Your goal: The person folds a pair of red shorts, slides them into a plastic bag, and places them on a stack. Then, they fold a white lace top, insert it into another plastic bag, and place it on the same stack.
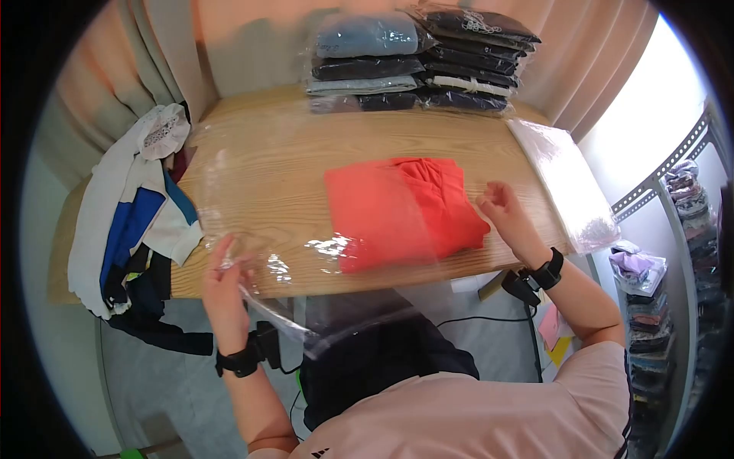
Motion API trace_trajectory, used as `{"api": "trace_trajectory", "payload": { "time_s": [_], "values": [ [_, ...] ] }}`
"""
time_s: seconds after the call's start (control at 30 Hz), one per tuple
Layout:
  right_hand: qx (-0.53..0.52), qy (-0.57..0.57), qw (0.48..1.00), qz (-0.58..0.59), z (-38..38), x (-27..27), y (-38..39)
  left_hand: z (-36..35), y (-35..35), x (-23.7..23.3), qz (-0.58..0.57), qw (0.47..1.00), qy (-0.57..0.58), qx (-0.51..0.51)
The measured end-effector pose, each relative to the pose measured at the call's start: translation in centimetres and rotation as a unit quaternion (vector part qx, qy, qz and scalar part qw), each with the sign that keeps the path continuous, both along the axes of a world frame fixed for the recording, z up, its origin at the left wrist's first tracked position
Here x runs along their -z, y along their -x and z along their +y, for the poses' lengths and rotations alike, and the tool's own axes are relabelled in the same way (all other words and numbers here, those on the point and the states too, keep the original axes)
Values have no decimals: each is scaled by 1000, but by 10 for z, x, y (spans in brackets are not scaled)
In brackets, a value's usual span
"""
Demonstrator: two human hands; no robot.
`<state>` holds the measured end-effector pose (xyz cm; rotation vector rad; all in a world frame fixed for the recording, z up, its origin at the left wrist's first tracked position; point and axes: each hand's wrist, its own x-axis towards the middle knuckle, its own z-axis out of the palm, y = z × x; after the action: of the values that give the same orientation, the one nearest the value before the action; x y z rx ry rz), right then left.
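Observation:
A folded orange-red garment (451, 206) lies on the wooden table, its left part covered by a clear plastic bag (264, 206). The bag spreads leftward across the wood, and its lower edge hangs over the front of the table. At the bag's left end, my left hand (226, 279) has its fingers closed on the plastic. Just off the garment's right side is my right hand (508, 214), with loosely bent fingers, a little apart, and nothing visible in them.
Bagged, folded clothes (367, 69) are stacked in two piles at the back. A heap of loose clothes (130, 222) hangs over the left end. Flat clear bags (566, 180) lie at the right edge. Shelving (673, 191) with packed items stands to the right; a cable (482, 317) runs below.

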<state>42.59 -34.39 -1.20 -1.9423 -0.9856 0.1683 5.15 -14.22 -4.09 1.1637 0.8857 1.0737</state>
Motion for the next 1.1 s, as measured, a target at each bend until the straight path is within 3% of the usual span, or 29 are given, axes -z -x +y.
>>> {"api": "trace_trajectory", "payload": {
  "time_s": [0.07, 0.1, 0.2, 0.27, 0.37, 0.53, 0.6, 0.73, 0.77, 0.83, 0.9, 0.93, 0.97, 1.0, 1.03, 1.1],
  "values": [
    [24, 141, 974, 173, -4, -8, 6, 11, 10, 2, -8, 999, -6, -48],
    [25, 140, 974, 175, -3, -9, 6, 15, 13, 3, -6, 999, -7, -46],
    [0, 224, 968, 113, 8, -12, 7, 24, 17, 7, -16, 996, -19, -81],
    [-26, 297, 954, 13, 15, -13, 13, 29, 19, 11, -18, 996, -30, -84],
    [-46, 305, 945, 113, 16, -28, 15, 35, 20, 7, -11, 995, -37, -87],
    [-31, 273, 953, 124, -23, -27, 8, 61, 27, 9, 64, 994, -38, -84],
    [-8, 278, 948, 155, -41, -30, 7, 80, 31, 15, 60, 997, -39, -18],
    [-20, 266, 941, 206, -67, -26, -1, 85, 24, -5, 115, 992, -42, 8],
    [-33, 233, 947, 219, -71, -26, -7, 84, 26, -12, 134, 989, -68, 11],
    [-33, 196, 952, 235, -74, -24, -24, 74, 27, -29, 320, 895, -291, -109],
    [-61, 117, 991, 19, -70, -17, -43, 40, 8, -47, 289, 878, -362, -123],
    [-54, 117, 992, 20, -65, -19, -47, 23, -5, -47, 235, 899, -363, -69],
    [-53, 90, 995, -3, -55, -21, -48, 3, -20, -41, 224, 887, -404, -14],
    [-53, 62, 996, -26, -47, -22, -51, -29, -39, -48, 286, 861, -420, 34],
    [-53, 59, 996, -26, -40, -22, -57, -50, -56, -45, 274, 874, -390, 98],
    [-110, 140, 984, 0, -28, -22, -69, -69, -81, -36, 284, 795, -490, 216]
  ]
}}
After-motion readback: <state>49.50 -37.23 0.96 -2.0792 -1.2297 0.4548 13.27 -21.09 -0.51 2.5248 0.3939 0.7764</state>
